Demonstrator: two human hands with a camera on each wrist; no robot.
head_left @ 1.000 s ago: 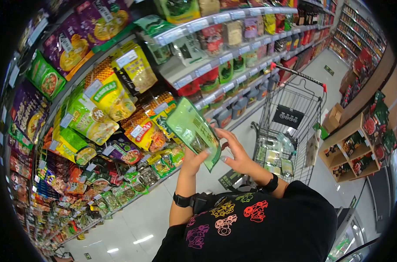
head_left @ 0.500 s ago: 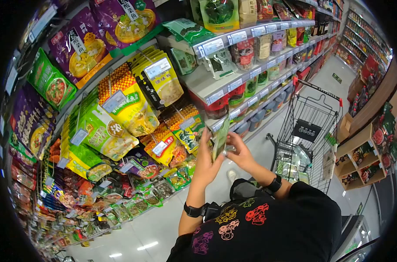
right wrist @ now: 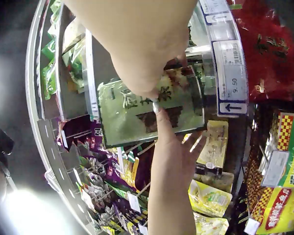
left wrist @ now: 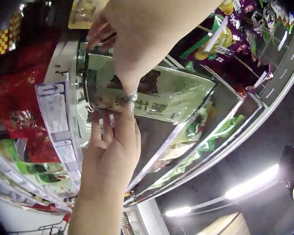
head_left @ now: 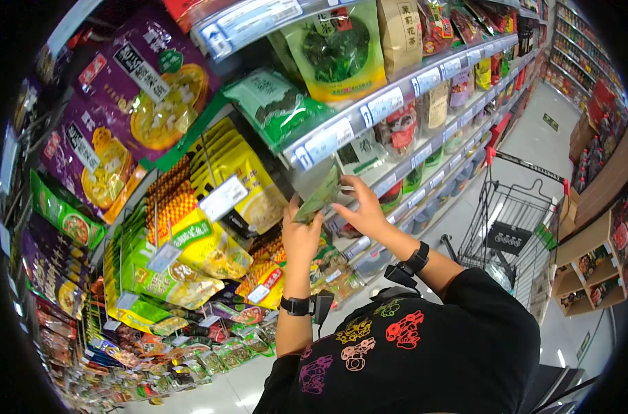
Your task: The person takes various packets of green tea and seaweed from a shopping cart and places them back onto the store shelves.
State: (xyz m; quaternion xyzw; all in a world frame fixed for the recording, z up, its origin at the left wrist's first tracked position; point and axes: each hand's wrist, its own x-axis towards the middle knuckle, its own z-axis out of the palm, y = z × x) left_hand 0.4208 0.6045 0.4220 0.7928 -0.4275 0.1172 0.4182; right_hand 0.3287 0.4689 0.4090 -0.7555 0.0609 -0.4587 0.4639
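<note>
A flat green pouch (head_left: 319,198) with dark printed characters and a dark window is held between both hands in front of the shelf edge. My left hand (head_left: 301,233) grips its near side, thumb on the printed face and fingers behind. At its other side my right hand (head_left: 364,212) pinches the pouch, the thumb also on the front. In the right wrist view the printed face of the pouch (right wrist: 122,115) shows broadly, both thumbs meeting near its middle.
Yellow and green food pouches (head_left: 248,176) hang on hooks to the left, below large purple packets (head_left: 155,90). A green-and-white packet (head_left: 276,103) lies on the shelf above the hands. At right stand a shopping cart (head_left: 510,234) and a wooden display (head_left: 590,272).
The pouch has gone from upright and broad to edge-on, then to a slant with its face partly showing. Both hands have moved up toward the shelf, and the view has come closer to it.
</note>
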